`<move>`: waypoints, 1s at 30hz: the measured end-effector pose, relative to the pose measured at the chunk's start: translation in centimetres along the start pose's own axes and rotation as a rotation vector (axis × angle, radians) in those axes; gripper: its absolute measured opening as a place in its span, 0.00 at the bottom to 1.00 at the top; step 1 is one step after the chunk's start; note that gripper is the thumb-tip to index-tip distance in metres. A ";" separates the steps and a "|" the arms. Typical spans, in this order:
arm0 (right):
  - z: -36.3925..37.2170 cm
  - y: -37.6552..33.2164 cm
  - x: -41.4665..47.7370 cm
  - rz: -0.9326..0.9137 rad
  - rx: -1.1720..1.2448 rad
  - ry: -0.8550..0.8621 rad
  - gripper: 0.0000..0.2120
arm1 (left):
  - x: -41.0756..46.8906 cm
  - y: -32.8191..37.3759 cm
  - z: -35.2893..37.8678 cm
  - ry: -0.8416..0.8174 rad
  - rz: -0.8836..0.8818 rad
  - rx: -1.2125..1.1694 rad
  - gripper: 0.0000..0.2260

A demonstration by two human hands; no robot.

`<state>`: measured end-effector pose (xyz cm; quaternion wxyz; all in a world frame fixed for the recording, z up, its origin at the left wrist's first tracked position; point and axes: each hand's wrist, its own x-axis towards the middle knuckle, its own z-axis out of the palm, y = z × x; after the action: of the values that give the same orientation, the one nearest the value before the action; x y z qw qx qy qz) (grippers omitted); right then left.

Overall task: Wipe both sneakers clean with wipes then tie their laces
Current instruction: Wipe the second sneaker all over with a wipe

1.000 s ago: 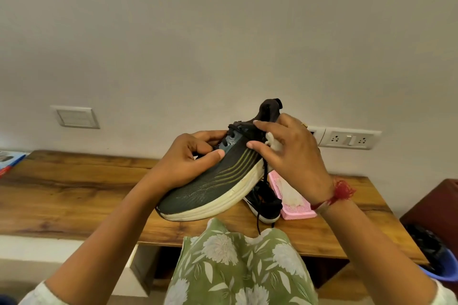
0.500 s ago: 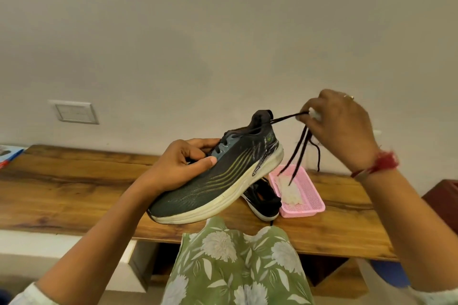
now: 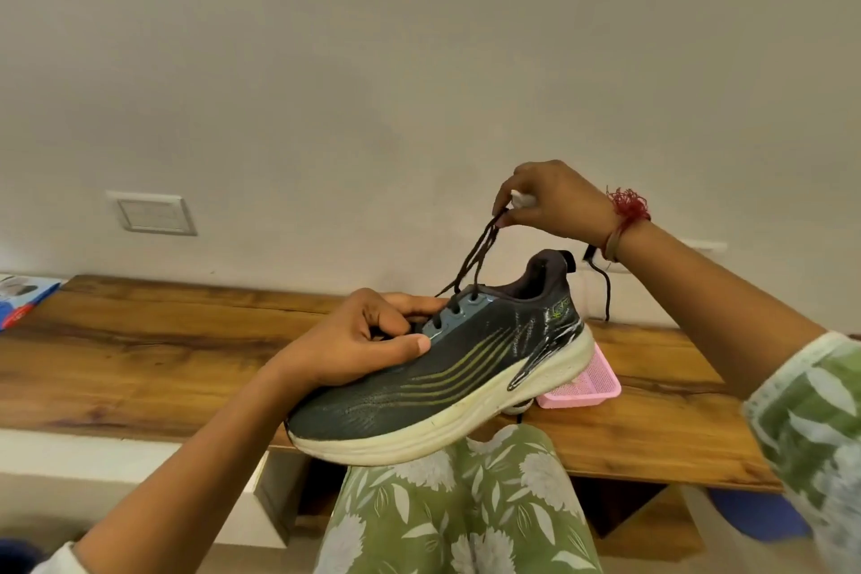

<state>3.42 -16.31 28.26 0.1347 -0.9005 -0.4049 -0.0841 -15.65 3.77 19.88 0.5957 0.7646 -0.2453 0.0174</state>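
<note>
One wooden table [image 3: 140,354] along wall. One sneaker [image 3: 442,382] plainly seen, held in air over table's front edge; long axis slanted, toe low toward table's left end, heel raised toward right end. Left hand [image 3: 363,340] curled round midfoot. Right hand [image 3: 550,200] high above table, fingertips pinching. One pink tray [image 3: 591,387] on table, behind heel. Two lace strands [image 3: 475,256] taut from eyelets up to that pinch. One white wipe [image 3: 522,198] tucked in same hand.

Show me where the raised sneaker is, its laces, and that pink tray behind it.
sneaker [image 3: 447,380], head view, on the dark side of the upper.
laces [image 3: 477,266], head view, on a strand pulled up above the eyelets.
pink tray [image 3: 582,400], head view, on its front wall.
</note>
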 end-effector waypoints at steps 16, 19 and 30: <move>-1.0 -4.8 -5.8 -0.029 0.176 -0.504 0.09 | 0.8 -1.0 -1.6 0.014 -0.057 0.127 0.15; -0.8 -4.7 -6.0 -0.039 0.274 -0.525 0.06 | 1.0 -0.5 -2.1 -0.029 -0.117 0.171 0.14; -0.1 -5.5 -6.3 0.024 0.229 -0.276 0.12 | 1.0 1.0 -1.2 0.453 -0.352 0.638 0.10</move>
<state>-4.88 -17.28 27.63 0.1804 -0.8871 -0.4156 0.0888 -14.84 4.38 21.47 0.3619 0.9177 0.0439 0.1582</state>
